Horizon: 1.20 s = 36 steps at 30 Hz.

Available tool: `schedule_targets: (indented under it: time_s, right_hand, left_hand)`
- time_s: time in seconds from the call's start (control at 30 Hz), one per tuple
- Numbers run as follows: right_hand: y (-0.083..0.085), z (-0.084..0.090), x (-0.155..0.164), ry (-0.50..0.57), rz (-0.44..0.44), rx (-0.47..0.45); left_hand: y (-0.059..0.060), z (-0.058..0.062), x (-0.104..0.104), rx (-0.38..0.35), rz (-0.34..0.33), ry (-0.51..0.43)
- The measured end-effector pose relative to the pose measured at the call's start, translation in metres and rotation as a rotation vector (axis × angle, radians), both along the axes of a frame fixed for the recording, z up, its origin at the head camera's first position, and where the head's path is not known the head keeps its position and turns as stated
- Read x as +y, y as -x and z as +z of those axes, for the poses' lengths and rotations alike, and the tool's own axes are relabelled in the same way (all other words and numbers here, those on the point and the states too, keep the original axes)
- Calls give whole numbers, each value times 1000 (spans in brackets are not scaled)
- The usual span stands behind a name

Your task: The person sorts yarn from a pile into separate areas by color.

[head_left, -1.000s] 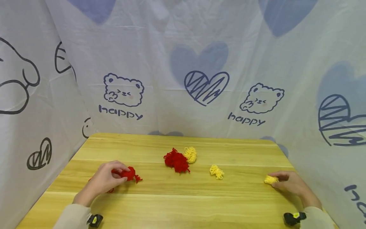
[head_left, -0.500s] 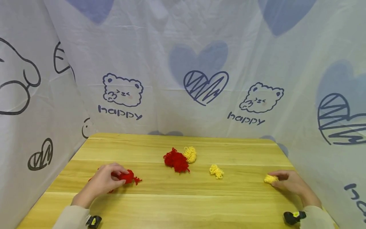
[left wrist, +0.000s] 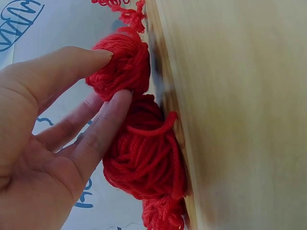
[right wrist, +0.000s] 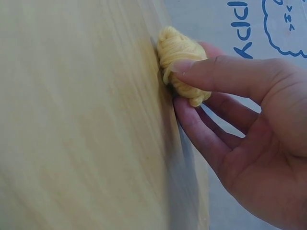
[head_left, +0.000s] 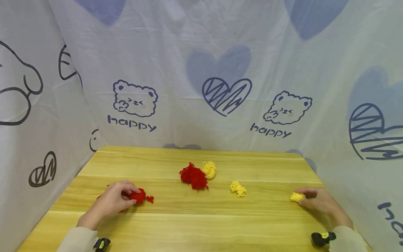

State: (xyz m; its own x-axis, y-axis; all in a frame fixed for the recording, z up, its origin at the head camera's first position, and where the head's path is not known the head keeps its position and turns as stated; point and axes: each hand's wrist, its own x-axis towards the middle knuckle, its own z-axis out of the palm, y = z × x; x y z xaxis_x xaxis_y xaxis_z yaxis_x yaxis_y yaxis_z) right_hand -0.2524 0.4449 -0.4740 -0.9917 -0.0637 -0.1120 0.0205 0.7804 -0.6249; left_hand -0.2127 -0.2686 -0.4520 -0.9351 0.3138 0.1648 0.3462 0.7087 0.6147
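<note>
At the table's left side my left hand (head_left: 113,197) pinches a small red yarn ball (head_left: 138,196) between thumb and fingers. In the left wrist view, a larger red yarn bundle (left wrist: 144,163) lies right against that ball (left wrist: 127,67), by the fingers; the hand mostly hides it in the head view. Over on the right, my right hand (head_left: 319,202) grips a small yellow yarn ball (head_left: 297,197). The right wrist view shows the thumb pressed on the wound strands of this yellow ball (right wrist: 180,52), low at the wooden surface.
Toward the back middle lies a red yarn heap (head_left: 193,176), with a yellow yarn bundle (head_left: 209,170) touching its right side. A smaller yellow bundle (head_left: 238,189) lies apart to the right. Printed cloth (head_left: 176,87) hangs behind and beside the wooden table (head_left: 201,231).
My left hand has drawn the red yarn ball slightly left and toward me. The right hand and its yellow ball have stayed almost still.
</note>
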Motion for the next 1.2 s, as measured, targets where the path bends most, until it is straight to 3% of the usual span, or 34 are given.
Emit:
schedule_targets:
  time_s: [0.53, 0.87, 1.2]
  right_hand:
    - [0, 5, -7, -4, 64, 92]
    - [2, 3, -2, -73, 3, 144]
    - [1, 4, 0, -70, 12, 146]
  left_hand:
    - [-1, -5, -2, 25, -4, 19]
    - [-2, -6, -2, 45, 9, 33]
    - [-3, -7, -1, 54, 4, 23]
